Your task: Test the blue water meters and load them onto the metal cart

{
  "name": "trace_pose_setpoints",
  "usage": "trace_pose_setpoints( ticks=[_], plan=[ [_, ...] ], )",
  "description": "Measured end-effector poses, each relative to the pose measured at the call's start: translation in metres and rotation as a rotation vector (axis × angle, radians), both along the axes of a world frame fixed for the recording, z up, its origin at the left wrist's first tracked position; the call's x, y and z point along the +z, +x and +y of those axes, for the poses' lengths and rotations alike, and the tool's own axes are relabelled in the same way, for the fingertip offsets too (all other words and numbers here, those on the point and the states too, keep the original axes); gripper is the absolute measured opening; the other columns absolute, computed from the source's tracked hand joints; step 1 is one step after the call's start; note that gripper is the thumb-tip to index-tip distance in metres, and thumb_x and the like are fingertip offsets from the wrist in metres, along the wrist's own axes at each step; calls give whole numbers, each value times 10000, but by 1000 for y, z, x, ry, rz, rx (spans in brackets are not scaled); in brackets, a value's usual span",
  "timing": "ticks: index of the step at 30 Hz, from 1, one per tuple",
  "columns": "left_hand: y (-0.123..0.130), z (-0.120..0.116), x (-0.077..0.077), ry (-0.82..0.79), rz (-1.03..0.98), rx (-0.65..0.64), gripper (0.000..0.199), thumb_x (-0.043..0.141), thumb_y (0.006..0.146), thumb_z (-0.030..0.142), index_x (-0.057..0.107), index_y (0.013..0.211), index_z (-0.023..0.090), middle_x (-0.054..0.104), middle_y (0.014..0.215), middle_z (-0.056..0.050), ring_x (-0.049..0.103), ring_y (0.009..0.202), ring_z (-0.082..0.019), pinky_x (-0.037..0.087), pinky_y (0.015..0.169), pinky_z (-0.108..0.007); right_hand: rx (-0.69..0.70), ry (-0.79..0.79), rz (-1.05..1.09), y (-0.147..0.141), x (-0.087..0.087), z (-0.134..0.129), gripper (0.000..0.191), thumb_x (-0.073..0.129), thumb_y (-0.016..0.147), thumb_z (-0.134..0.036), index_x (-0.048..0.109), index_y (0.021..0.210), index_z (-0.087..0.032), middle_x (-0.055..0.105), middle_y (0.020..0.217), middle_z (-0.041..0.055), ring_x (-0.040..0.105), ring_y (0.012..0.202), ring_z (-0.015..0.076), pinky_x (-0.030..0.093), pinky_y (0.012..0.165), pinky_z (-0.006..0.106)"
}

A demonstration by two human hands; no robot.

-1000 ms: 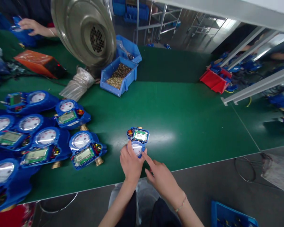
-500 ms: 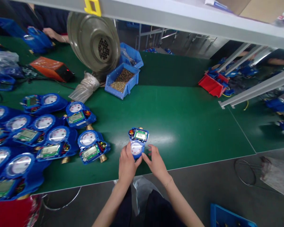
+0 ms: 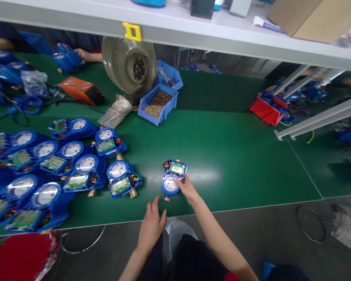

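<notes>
The left hand has just been lifted away from the blue water meter and is now held near the front edge of the green bench. Its fingers are released and slightly spread, and they touch nothing. The meter is no longer held by 2 hands: only the right hand stays at it, with its fingers laid on the right side of the dial. Whether they are clenched cannot be told. The meter lies on the bench by itself, with its dial toward the person and a brass fitting at each end.

Just to the left, similar meters are laid close together. Farther away, a clear plastic bag, a blue bin of small brass parts and an orange box are seen under a round metal fan housing. A co-worker's hand is seen at the far side, and a red bin stands at the far right.
</notes>
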State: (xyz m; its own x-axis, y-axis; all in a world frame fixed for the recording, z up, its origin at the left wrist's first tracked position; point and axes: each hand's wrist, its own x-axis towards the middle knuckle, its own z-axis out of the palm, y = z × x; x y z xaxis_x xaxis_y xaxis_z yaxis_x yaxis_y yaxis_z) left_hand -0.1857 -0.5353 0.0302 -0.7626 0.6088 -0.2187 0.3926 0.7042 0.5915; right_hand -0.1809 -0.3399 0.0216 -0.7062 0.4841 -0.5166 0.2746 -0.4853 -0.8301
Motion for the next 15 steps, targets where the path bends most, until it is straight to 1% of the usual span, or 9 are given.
trace_pose_setpoints(
  ticks=[2,5,7,8,10,13,15],
  plan=[
    [4,-16,-9,-108,-59,-47,409,338,933,257,330,1334,176,458,1238,-136,591,1067,-236,508,857,-364,-62,-73,20,-2,-7,-1,603,747,641,-417,485,1140,-202,675,1111,87,631,1017,222,499,927,405],
    [11,-38,-24,-335,-181,-147,387,340,927,247,400,1301,170,482,1239,-130,563,1108,-227,457,912,-335,-139,-165,58,-6,-17,0,643,782,603,-392,473,1139,-214,690,1052,54,651,958,201,493,931,407],
    [16,-49,-32,-447,-256,-215,419,365,918,253,389,1330,183,485,1264,-126,549,1119,-221,433,920,-323,-146,-188,67,-11,-21,2,655,792,589,-391,474,1135,-216,692,1016,38,659,921,188,491,929,402],
    [18,-52,-34,-475,-286,-238,447,370,915,253,360,1358,193,480,1283,-125,542,1124,-219,427,915,-319,-138,-190,68,-13,-22,3,661,794,587,-393,474,1138,-216,690,1010,34,660,909,183,490,929,398],
    [21,-57,-36,-508,-338,-270,470,365,911,244,336,1379,210,481,1298,-123,535,1132,-220,423,899,-319,-112,-192,68,-18,-22,7,675,797,585,-391,471,1148,-212,682,1012,38,659,899,178,487,928,393],
    [25,-62,-34,-571,-394,-309,422,343,899,195,435,1309,225,511,1271,-117,548,1113,-240,414,892,-352,-78,-188,68,-23,-20,12,726,805,580,-376,443,1185,-205,663,1042,58,647,917,184,487,918,393],
    [28,-67,-34,-613,-430,-330,421,313,890,149,487,1265,232,530,1254,-115,555,1105,-252,403,900,-382,-49,-135,38,-22,-17,14,791,797,591,-394,394,1246,-208,641,1077,76,634,941,195,490,906,402]
  ],
)
